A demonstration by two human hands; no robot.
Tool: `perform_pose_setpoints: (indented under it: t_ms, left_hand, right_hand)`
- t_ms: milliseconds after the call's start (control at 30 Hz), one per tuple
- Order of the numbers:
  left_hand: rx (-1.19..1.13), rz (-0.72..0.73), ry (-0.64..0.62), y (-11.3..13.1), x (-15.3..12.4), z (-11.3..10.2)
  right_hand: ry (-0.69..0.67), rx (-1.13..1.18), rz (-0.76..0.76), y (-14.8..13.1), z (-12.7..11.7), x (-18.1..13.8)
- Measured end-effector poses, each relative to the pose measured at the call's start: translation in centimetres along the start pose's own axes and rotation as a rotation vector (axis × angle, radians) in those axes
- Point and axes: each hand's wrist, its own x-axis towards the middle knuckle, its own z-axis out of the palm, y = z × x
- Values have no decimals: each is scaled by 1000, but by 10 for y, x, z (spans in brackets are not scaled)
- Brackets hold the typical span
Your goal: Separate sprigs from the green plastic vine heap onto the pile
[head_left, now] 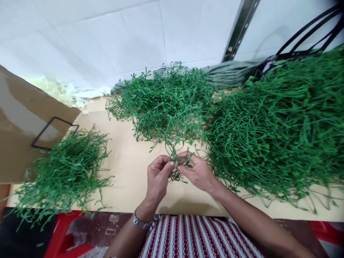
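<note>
Both hands meet over the table's front half, pinching a small tangle of green artificial stems [176,175] between them. My left hand [159,175] has its thumb and fingers closed on the stems. My right hand [198,172] grips the same stems from the other side, its thumb near the left thumb. The far ends of the held stems run up against a middle pile of green stems [166,102] just beyond my fingers. Close by on the right spreads a much larger pile of stems [276,132]. The exact join between the held stems is too small to make out.
A smaller stem pile [67,168] lies on the left, partly over the front edge of the table [126,179]. A cardboard box [24,125] stands there, with pale yellow flowers [57,89] behind. Green plastic sheeting [228,73] lies by the tiled wall. Red stools [60,233] stand below.
</note>
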Motion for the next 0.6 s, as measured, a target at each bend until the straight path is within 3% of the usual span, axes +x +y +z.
perform_pose_setpoints:
  t_ms: [267, 433, 600]
  left_hand:
    - [638, 309, -56, 16, -2, -9]
    - [831, 563, -134, 19, -4, -11]
    - [897, 786, -31, 22, 3, -16]
  right_hand:
    - [95, -81, -73, -5, -11, 2]
    - [134, -62, -115, -10, -8, -1]
    - [105, -171, -212, -16, -10, 0]
